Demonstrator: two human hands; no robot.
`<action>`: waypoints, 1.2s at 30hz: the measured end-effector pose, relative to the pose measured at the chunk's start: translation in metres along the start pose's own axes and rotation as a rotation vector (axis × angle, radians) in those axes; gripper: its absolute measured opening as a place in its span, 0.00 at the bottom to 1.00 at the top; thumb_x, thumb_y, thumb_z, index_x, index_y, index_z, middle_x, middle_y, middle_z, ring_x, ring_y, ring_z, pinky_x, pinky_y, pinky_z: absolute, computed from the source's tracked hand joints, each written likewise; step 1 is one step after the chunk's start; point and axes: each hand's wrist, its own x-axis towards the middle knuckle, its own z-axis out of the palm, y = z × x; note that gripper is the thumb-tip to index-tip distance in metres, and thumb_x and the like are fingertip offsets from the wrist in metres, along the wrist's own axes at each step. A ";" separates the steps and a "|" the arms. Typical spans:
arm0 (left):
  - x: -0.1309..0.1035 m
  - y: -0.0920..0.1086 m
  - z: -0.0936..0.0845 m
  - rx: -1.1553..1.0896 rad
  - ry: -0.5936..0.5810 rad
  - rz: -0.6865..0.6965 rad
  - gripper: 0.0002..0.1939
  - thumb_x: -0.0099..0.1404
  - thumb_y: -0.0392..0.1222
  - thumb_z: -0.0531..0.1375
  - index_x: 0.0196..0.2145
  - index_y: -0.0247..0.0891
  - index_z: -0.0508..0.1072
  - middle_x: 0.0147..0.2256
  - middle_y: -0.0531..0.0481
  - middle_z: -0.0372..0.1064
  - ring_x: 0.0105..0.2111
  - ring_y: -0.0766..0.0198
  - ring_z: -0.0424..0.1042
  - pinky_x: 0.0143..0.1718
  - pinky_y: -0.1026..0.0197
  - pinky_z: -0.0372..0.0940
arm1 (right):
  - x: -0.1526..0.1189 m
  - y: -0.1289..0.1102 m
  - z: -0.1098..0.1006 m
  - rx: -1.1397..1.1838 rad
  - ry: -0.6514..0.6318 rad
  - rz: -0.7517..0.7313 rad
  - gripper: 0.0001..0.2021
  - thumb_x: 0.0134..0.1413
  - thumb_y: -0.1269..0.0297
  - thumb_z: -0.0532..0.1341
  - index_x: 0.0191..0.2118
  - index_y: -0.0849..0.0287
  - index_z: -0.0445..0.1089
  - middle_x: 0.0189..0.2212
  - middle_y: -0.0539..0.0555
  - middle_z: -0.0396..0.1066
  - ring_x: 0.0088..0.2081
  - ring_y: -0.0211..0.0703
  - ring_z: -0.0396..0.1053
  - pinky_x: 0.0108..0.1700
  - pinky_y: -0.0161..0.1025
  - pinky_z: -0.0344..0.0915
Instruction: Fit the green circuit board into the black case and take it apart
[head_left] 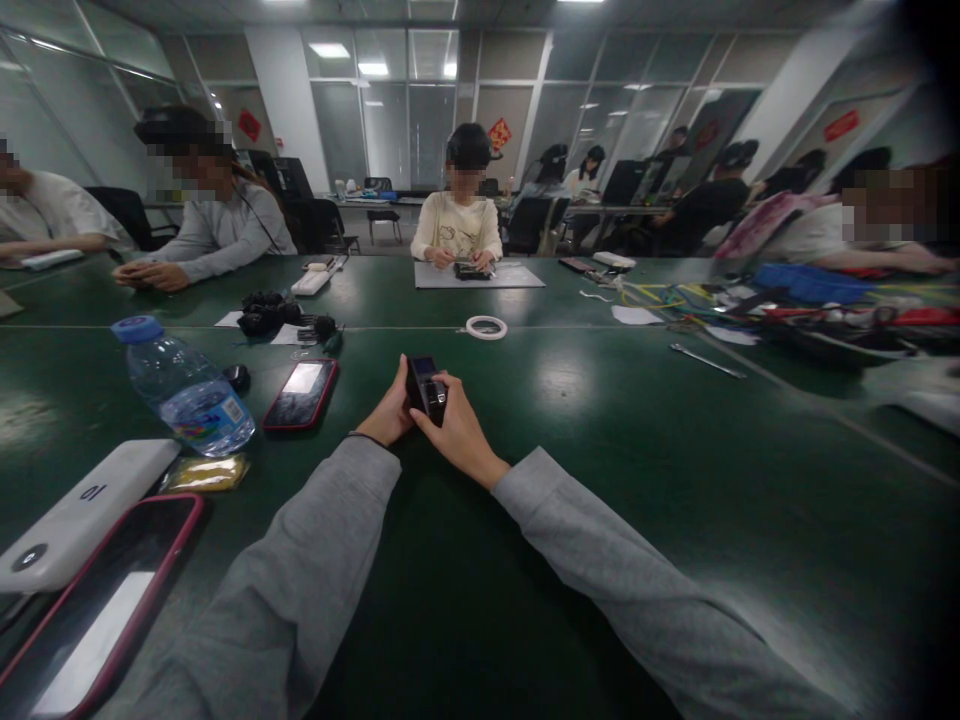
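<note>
A small black device [424, 385] with a little screen and buttons is held between both hands above the green table [570, 420]. My left hand [389, 408] wraps round its left side, with the thumb along the edge. On the right, my right hand [454, 425] grips the device's lower right side, its fingers near the buttons. A phone in a red case [301, 394] lies to the left of my hands. Beyond the device sits a white ring-shaped roll [487, 328].
A water bottle [187, 390], a white power bank [86, 510], a larger red-cased phone [97, 600] and a yellow packet [205, 473] are at left. Tangled cables [750, 300] lie at right. A person [459, 215] sits opposite, others at the sides.
</note>
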 end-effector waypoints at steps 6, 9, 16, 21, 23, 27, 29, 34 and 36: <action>-0.001 0.000 -0.001 0.010 -0.053 0.002 0.39 0.57 0.70 0.49 0.46 0.31 0.73 0.39 0.39 0.74 0.45 0.54 0.72 0.49 0.55 0.65 | 0.000 -0.001 -0.001 -0.001 -0.008 0.000 0.24 0.55 0.60 0.60 0.54 0.57 0.52 0.49 0.60 0.57 0.51 0.53 0.61 0.53 0.52 0.62; -0.001 0.000 0.000 0.008 -0.043 0.008 0.39 0.58 0.69 0.48 0.46 0.31 0.73 0.39 0.38 0.74 0.44 0.55 0.72 0.49 0.55 0.65 | 0.000 0.000 0.000 -0.010 0.001 -0.011 0.23 0.55 0.61 0.60 0.54 0.57 0.52 0.48 0.61 0.58 0.50 0.52 0.61 0.52 0.50 0.63; -0.002 0.000 0.003 0.007 -0.021 0.018 0.38 0.60 0.68 0.46 0.46 0.30 0.73 0.38 0.38 0.74 0.43 0.56 0.73 0.49 0.56 0.65 | 0.001 0.001 0.001 -0.036 0.034 -0.052 0.23 0.55 0.64 0.58 0.54 0.59 0.52 0.49 0.60 0.58 0.51 0.50 0.60 0.54 0.50 0.61; -0.005 0.000 0.006 0.001 -0.019 0.026 0.38 0.61 0.67 0.46 0.47 0.30 0.72 0.39 0.38 0.74 0.44 0.56 0.72 0.49 0.56 0.64 | 0.001 0.000 0.000 -0.034 0.029 -0.045 0.22 0.56 0.64 0.57 0.55 0.59 0.52 0.49 0.61 0.58 0.52 0.50 0.60 0.55 0.49 0.61; -0.006 0.001 0.007 0.001 -0.013 0.023 0.38 0.61 0.67 0.46 0.47 0.30 0.72 0.39 0.38 0.74 0.44 0.55 0.71 0.49 0.55 0.64 | 0.001 0.001 0.000 -0.032 0.027 -0.046 0.21 0.56 0.64 0.57 0.54 0.58 0.52 0.49 0.60 0.58 0.52 0.50 0.60 0.55 0.49 0.61; -0.008 0.001 0.010 -0.002 -0.002 0.026 0.37 0.61 0.67 0.46 0.47 0.30 0.72 0.40 0.38 0.74 0.45 0.55 0.71 0.50 0.55 0.64 | 0.001 0.001 0.000 -0.033 0.027 -0.042 0.21 0.56 0.65 0.57 0.54 0.58 0.53 0.49 0.60 0.59 0.51 0.49 0.61 0.54 0.49 0.62; -0.008 0.001 0.010 -0.006 -0.008 0.029 0.37 0.61 0.67 0.46 0.47 0.30 0.72 0.40 0.38 0.74 0.45 0.55 0.71 0.50 0.55 0.64 | 0.001 0.001 0.000 -0.039 0.023 -0.037 0.21 0.56 0.65 0.57 0.54 0.58 0.53 0.49 0.59 0.60 0.50 0.49 0.62 0.54 0.49 0.62; -0.008 0.001 0.010 -0.026 -0.036 0.028 0.37 0.62 0.66 0.46 0.48 0.30 0.72 0.39 0.38 0.74 0.45 0.55 0.71 0.51 0.54 0.63 | 0.001 -0.001 -0.002 -0.075 0.011 -0.026 0.21 0.58 0.64 0.56 0.56 0.58 0.53 0.50 0.60 0.60 0.51 0.50 0.62 0.54 0.50 0.63; -0.008 0.001 0.010 -0.031 -0.037 0.031 0.36 0.62 0.66 0.46 0.48 0.30 0.71 0.39 0.38 0.73 0.45 0.55 0.70 0.51 0.54 0.62 | 0.001 -0.003 -0.003 -0.085 0.013 -0.024 0.22 0.59 0.64 0.55 0.58 0.58 0.51 0.51 0.60 0.59 0.53 0.50 0.61 0.55 0.50 0.62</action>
